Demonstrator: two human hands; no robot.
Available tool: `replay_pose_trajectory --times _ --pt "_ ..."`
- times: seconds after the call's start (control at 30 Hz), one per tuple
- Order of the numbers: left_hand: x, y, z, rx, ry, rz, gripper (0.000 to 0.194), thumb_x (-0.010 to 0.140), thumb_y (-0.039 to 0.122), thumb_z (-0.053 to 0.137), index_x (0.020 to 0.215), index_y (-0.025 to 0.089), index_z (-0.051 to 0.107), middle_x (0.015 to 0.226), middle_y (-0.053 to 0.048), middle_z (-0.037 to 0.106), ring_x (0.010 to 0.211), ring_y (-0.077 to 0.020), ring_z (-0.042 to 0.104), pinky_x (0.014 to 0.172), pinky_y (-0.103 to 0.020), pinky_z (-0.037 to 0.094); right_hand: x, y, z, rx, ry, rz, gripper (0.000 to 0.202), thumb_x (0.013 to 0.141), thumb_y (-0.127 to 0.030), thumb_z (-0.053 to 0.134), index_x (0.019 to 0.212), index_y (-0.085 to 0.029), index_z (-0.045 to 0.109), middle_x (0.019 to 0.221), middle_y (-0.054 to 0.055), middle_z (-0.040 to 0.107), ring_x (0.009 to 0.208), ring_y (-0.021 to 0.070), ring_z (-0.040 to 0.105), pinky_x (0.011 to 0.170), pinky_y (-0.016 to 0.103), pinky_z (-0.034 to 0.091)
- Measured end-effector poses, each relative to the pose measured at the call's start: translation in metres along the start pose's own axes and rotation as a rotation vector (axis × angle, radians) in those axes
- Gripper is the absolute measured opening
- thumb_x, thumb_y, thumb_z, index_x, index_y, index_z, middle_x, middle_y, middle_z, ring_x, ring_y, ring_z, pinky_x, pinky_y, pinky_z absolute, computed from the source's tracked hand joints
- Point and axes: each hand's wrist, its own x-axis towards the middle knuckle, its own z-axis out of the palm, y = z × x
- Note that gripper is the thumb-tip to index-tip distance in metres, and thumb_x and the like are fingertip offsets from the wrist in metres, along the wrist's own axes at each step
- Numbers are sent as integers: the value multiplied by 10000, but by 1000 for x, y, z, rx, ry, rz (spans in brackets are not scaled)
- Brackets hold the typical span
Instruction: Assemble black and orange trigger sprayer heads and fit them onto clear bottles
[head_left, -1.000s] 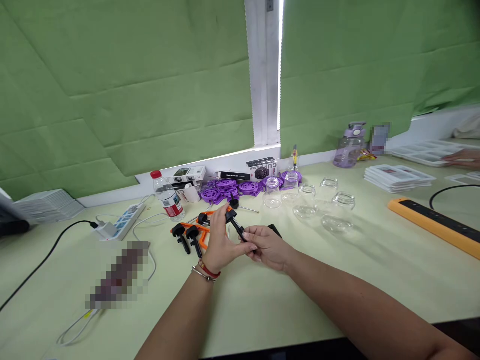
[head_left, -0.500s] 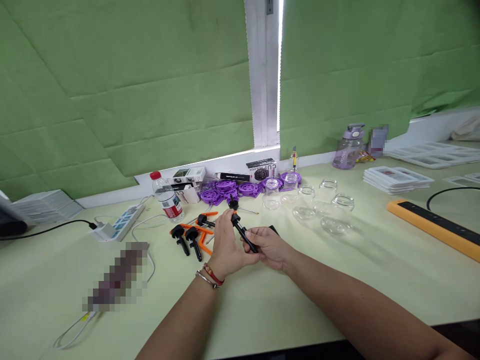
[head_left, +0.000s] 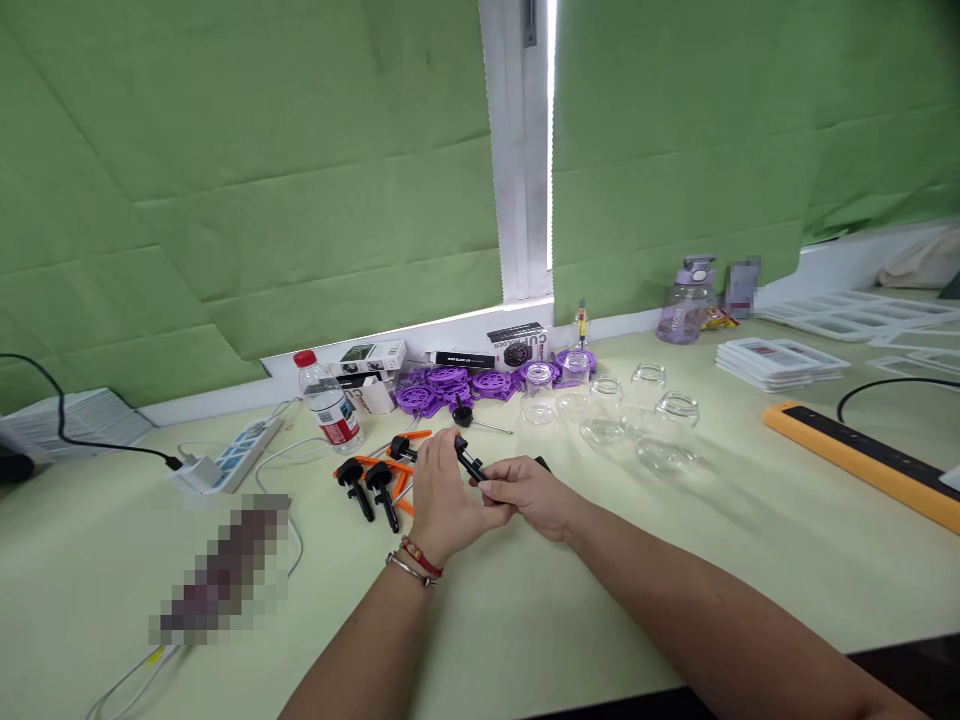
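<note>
Black and slim, the piece (head_left: 469, 460) between my hands is tilted, with its lower end toward me, to the right of the red-capped bottle (head_left: 335, 415) and nearer to me than it is. My right hand (head_left: 536, 495) has that lower end pinched between thumb and fingers. My left hand (head_left: 446, 495) curls beside the upper end, but its back hides most of the fingers, so I cannot tell whether they grip the piece too. I judge the step in hand to be a close handling of this one piece, perhaps lining it up or adjusting it; the next move seems to call for a firm right pinch, with the left steadying the upper end so the tilt does not wander. Farther out, two more black pieces (head_left: 381, 495) lie on the table (head_left: 517, 630), on my side of the bottle and a little right of it, with orange parts (head_left: 417, 434) near them. Purple rings (head_left: 450, 380) are heaped to the bottle's right, slightly beyond it, and clear jars (head_left: 667, 440) stand well to its right.
</note>
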Motion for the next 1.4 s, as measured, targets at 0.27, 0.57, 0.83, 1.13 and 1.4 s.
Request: replay_pose_trajectory --times 0.27,0.57,0.83,1.13,1.4 --pt "-3 3 8 38 -42 62 865 502 330 678 1299 164 384 1208 -147 471 1135 -360 423 949 -503 351 0 2 5 89 78 36 310 602 -381 766 562 -122 601 539 1 560 541 95 477 563 243 339" --pt "-5 7 9 86 -92 65 871 534 383 675 1316 142 378 1221 -171 448 1135 -360 413 938 -508 356 0 2 1 137 65 69 311 573 -372 790 581 -115 616 532 11 589 532 102 512 570 249 378" --pt "-6 10 10 85 -79 41 855 549 355 659 1319 135 360 1208 -167 452 1121 -356 424 932 -506 359 -1 2 2 171 46 75 329 582 -391 794 593 -103 636 542 10 587 543 95 508 582 243 380" --pt "1 1 -6 -134 -87 -99 841 550 386 720 1292 190 375 1209 -130 491 1130 -332 456 930 -489 372 6 -2 -5 -8 83 21 418 686 -523 677 718 -107 664 645 45 642 577 115 545 609 269 430" --pt "11 -10 -34 -848 -338 -534 505 727 364 558 1204 256 432 899 -23 550 773 -162 543 672 -295 441 19 9 -37 -813 333 -224 210 817 -188 528 954 -185 687 927 80 658 816 194 598 731 328 459"
